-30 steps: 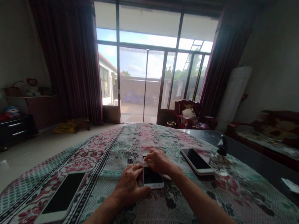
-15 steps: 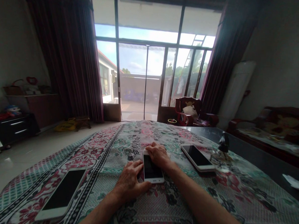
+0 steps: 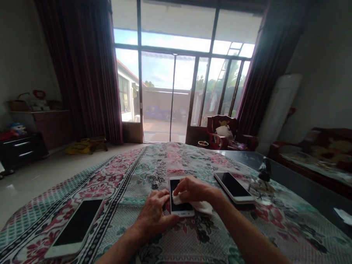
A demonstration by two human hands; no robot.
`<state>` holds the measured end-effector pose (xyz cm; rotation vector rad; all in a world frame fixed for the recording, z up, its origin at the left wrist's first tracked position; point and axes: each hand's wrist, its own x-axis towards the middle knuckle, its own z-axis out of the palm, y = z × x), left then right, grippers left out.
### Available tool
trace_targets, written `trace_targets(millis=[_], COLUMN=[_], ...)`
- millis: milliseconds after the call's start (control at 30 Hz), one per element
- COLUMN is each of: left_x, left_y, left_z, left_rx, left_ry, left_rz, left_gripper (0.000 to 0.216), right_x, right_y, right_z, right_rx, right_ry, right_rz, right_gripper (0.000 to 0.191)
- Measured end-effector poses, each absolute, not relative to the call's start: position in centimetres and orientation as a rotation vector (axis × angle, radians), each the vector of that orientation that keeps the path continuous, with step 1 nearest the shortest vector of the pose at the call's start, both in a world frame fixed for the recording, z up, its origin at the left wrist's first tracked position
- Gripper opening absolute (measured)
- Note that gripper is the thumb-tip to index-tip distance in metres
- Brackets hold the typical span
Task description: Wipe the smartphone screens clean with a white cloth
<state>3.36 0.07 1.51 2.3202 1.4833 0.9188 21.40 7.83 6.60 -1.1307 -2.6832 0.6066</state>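
A white phone lies face up on the floral cloth in front of me. My left hand rests against the phone's left edge, its fingers and thumb pinning it. My right hand is closed on a white wipe and presses it on the middle of the dark screen. The wipe trails out to the right of the phone.
A larger white phone lies at the left on the cloth, another phone at the right. A small dark-topped glass bottle stands past it on the dark table. A white paper scrap lies at far right.
My right hand has slid from the phone's top end down to mid-screen with the wipe, so the top of the screen shows. My left hand has stayed put.
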Motion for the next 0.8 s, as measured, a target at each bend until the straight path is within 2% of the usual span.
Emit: trace_targets(millis=[67,200,333,567,800], left_x=[3.3,3.3,3.4,3.4,3.5], left_y=[0.1,0.1,0.0,-0.1,-0.2], left_z=[1.5,1.5,1.6,1.9,1.9], left_rx=[2.315,2.323,2.322,2.326,2.362], left_ry=[1.479,1.464,1.470,1.498,1.481], left_rz=[0.926,0.937,0.943,0.918,0.947], left_gripper=[0.043,0.043,0.034,0.025,0.032], right_x=[21.6,22.0,22.7,21.2,18.9], right_y=[7.9,8.2,8.5,7.7,7.5], right_z=[6.7,6.7,7.0,6.0,4.4], right_rx=[-1.153,-1.290,-1.445,-1.330,-1.174], right_ry=[-2.665,-2.591,-2.577,-2.540,-2.526], right_rz=[0.676,0.429,0.301,0.179,0.106], right_gripper=[0.033,0.033,0.030,0.027,0.024])
